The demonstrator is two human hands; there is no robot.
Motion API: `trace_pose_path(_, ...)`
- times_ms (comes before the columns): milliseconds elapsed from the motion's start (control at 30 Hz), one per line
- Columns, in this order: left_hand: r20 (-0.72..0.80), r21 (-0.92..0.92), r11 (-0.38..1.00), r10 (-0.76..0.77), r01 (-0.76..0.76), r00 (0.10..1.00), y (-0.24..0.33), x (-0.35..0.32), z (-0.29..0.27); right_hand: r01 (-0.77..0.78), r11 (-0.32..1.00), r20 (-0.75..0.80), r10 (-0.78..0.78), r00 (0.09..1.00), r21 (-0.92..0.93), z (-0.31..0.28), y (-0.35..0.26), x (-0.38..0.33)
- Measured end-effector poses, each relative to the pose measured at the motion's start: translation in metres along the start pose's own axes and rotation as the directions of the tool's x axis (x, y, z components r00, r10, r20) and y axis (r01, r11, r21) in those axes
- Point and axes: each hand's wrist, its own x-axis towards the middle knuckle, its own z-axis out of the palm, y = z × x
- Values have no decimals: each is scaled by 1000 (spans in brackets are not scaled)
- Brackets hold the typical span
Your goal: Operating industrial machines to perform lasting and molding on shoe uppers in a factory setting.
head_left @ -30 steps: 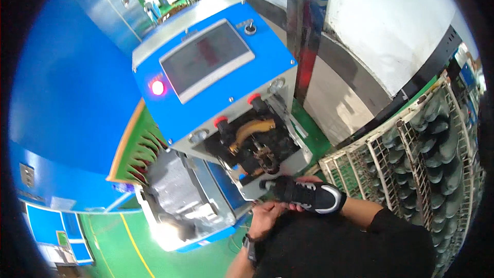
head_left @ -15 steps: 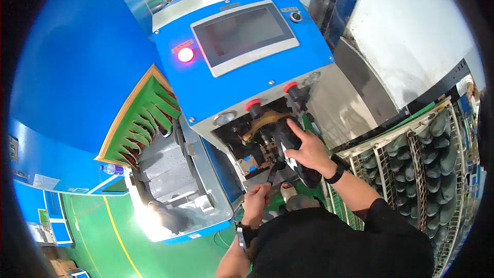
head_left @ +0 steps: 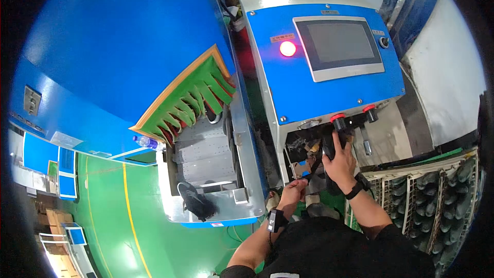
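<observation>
My right hand is closed around a black shoe, thumb on one side and fingers reaching along the other. The shoe stands nearly upright at the opening under the blue-fronted machine; its lower part is partly hidden by my hand. Beside it, lower and to the left, my left hand is closed on a dark, narrow handle-like piece that runs up toward the opening. What that piece belongs to I cannot make out. Metal parts show inside the opening.
Two red-collared black knobs jut out just above my right hand. A glowing red lamp and a screen sit on the panel. Left stands a conveyor with green flaps and a dark shoe. Right, a rack holds dark shoe-shaped pieces.
My view has swung left, so the machine and conveyor appear farther right. The shoe has turned more upright, and its white marking no longer shows. Both hands keep their holds.
</observation>
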Motion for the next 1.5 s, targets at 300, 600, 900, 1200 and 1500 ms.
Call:
trace_pose_path(300, 69, 363, 931, -55, 27, 996, 8, -36, 4, 86, 982, -355, -21, 935, 168, -8, -11, -34)
trace_pose_path(600, 482, 194, 833, -540, 517, 690, 10, -69, 23, 419, 878, 139, -456, 879, 229, -94, 32, -195)
trace_pose_path(900, 390, 542, 836, -339, 84, 856, -42, -54, -32, -400, -122, 418, 243, 875, 908, 10, -1, -113)
trace_pose_path(1200, 646, 754, 387, -288, -531, 707, -37, -95, 9, -135, -481, 416, 546, 727, 866, -14, 165, -362)
trace_pose_path(1500, 568, 741, 549, -203, -388, 798, -89, -92, 47, 949, -315, 603, 751, 270, -34, 65, 324, -604)
